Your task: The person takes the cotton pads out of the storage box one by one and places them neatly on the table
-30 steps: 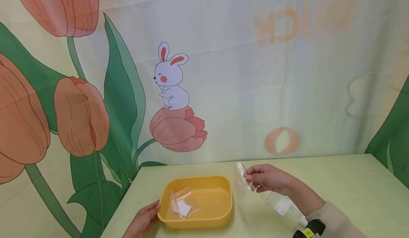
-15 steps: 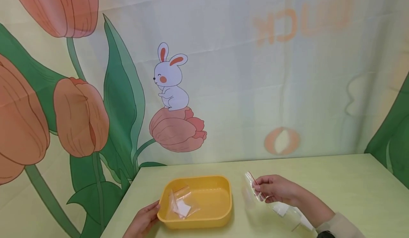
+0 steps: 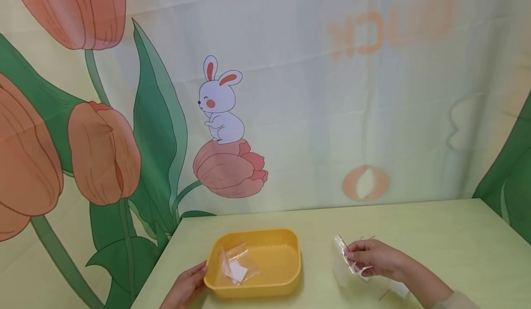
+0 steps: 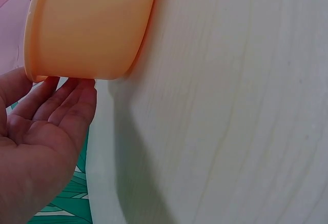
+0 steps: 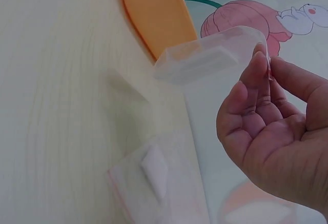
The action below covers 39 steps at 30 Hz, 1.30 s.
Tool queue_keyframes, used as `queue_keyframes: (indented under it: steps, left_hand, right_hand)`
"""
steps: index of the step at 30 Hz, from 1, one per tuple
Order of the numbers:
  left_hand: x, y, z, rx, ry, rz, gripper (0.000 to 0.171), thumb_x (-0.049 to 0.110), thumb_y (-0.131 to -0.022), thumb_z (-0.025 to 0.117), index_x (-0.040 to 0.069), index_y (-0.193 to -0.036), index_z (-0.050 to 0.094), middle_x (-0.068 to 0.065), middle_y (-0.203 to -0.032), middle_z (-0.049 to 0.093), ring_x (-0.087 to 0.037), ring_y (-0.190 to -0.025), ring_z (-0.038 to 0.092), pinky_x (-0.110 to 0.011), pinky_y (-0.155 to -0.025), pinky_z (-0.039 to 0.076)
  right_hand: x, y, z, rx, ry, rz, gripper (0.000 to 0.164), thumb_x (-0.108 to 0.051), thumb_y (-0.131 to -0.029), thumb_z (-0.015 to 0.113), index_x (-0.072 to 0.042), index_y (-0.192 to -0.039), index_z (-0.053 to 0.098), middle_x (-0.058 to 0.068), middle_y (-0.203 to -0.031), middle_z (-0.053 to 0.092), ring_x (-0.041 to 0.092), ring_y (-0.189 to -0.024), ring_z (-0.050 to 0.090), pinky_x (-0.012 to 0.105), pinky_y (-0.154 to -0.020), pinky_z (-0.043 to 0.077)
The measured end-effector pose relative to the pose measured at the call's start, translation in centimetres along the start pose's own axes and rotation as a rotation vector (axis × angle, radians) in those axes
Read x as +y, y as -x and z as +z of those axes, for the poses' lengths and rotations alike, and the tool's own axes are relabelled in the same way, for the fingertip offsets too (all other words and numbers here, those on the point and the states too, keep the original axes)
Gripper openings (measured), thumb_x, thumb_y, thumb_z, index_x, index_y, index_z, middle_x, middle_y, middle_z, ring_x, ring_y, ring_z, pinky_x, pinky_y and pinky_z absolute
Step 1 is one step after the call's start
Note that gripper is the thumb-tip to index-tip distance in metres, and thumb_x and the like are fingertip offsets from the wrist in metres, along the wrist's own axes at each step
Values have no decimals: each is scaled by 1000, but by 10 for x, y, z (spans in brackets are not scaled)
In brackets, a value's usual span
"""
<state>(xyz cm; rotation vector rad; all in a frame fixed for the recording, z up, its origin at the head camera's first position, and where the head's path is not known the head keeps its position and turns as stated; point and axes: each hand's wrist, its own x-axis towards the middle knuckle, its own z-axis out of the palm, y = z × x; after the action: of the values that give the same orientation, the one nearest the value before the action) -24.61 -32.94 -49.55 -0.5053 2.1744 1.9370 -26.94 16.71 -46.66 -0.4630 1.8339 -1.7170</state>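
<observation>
A yellow plastic bin (image 3: 274, 263) stands on the table, with a clear zip bag (image 3: 238, 270) holding a white piece inside it at the left. My left hand (image 3: 186, 283) holds the bin's left end; in the left wrist view its thumb is at the rim and the fingers lie against the outer wall. To the right of the bin, my right hand (image 3: 379, 258) pinches the top edge of another clear zip bag (image 5: 205, 60) between thumb and fingers. This bag hangs above the table and shows a pale flat piece inside.
Under and beside my right hand, another zip bag (image 5: 159, 178) with a white piece lies on the pale table (image 3: 456, 249). Behind the table hangs a cloth (image 3: 307, 115) printed with tulips and a rabbit.
My right hand has moved right and toward me with the zip bag, farther from the bin and over the bags on the table. The left hand and the bin stay put.
</observation>
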Motion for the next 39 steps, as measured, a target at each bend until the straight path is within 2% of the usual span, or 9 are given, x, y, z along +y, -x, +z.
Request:
queue_keyframes:
  steps: [11, 16, 22, 30, 36, 39]
  left_hand:
    - [1, -1, 1, -3, -12, 16, 52, 15, -109, 48, -14, -151, 35, -33, -158, 37, -30, -125, 64, -52, -114, 47]
    - [2, 0, 0, 3, -18, -5, 52, 15, -110, 47, -12, -151, 36, -31, -158, 38, -31, -127, 63, -53, -116, 45]
    - [0, 1, -1, 3, -8, 20, 51, 15, -110, 47, -14, -151, 36, -32, -158, 37, -31, -127, 63, -54, -115, 46]
    - [0, 4, -1, -7, -6, 38, 53, 15, -110, 47, -16, -150, 35, -34, -158, 35, -33, -128, 62, -54, -116, 43]
    - [1, 3, -1, -9, -21, 22, 52, 14, -110, 47, -15, -151, 35, -33, -158, 37, -32, -127, 63, -52, -114, 46]
    - [1, 1, -2, -6, -32, 2, 52, 15, -110, 47, -14, -151, 36, -32, -158, 38, -30, -126, 63, -50, -114, 46]
  right_hand:
    - [17, 17, -22, 73, 65, 80, 15, -25, -104, 61, -10, -104, 65, -7, -84, 62, 6, -76, 57, 20, -68, 51]
    - [22, 26, -35, 144, 151, 114, 21, -24, -103, 61, -4, -107, 65, -7, -81, 61, 7, -76, 56, 20, -66, 51]
    - [26, 29, -47, 232, 284, 143, 28, -22, -102, 62, 5, -112, 64, -5, -78, 59, 9, -73, 54, 20, -61, 49]
    - [33, 24, -54, 389, 438, 195, 19, -11, -97, 64, 5, -108, 68, -2, -75, 60, 13, -70, 54, 23, -60, 50]
    - [37, 20, -54, 439, 537, 209, 13, -8, -92, 69, 3, -99, 70, -1, -72, 60, 12, -65, 54, 23, -55, 49]
    - [40, 19, -53, 462, 598, 188, 12, -7, -88, 72, 2, -96, 69, 0, -69, 59, 12, -62, 53, 22, -53, 49]
